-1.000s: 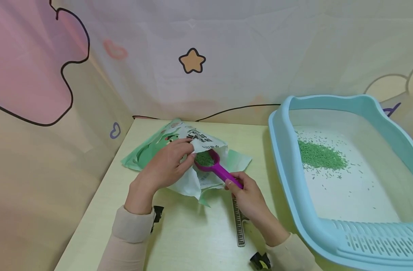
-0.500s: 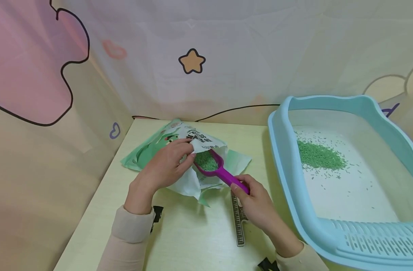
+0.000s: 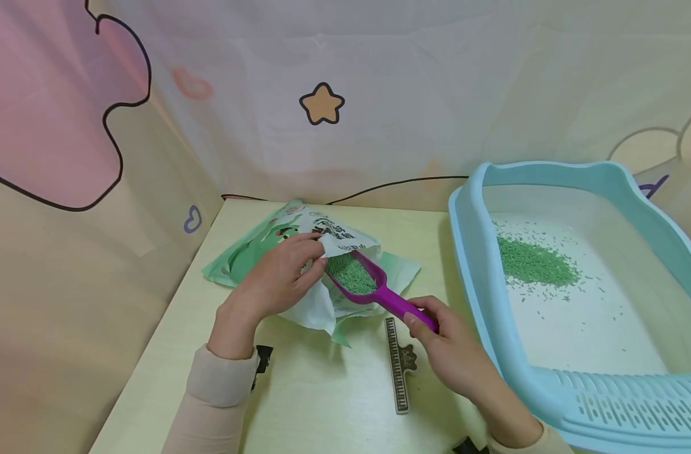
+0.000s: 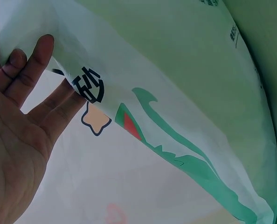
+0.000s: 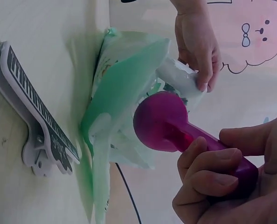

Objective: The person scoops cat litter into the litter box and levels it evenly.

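Note:
My right hand [image 3: 456,350] grips the handle of a purple scoop [image 3: 399,302], heaped with green pellets [image 3: 352,275]. The scoop's front end is still inside the mouth of a green and white litter bag [image 3: 345,230], which lies on the table. With thumb and fingers my left hand [image 3: 280,271] pinches the upper edge of the bag's mouth and holds it up. Its fingers on the white film show in the left wrist view. From the right wrist view, the round back of the scoop [image 5: 159,121] is seen in front of the bag.
A light blue litter tray [image 3: 470,252] stands at the right, with a pile of green pellets [image 3: 535,260] on its white floor. A bag clip [image 3: 399,372] lies on the table between the right hand and the front. A printed cloth [image 3: 391,94] hangs behind.
My right hand has drawn the scoop back toward the lower right, so more of its bowl and pellets show outside the bag. The left hand and the bag have stayed in place.

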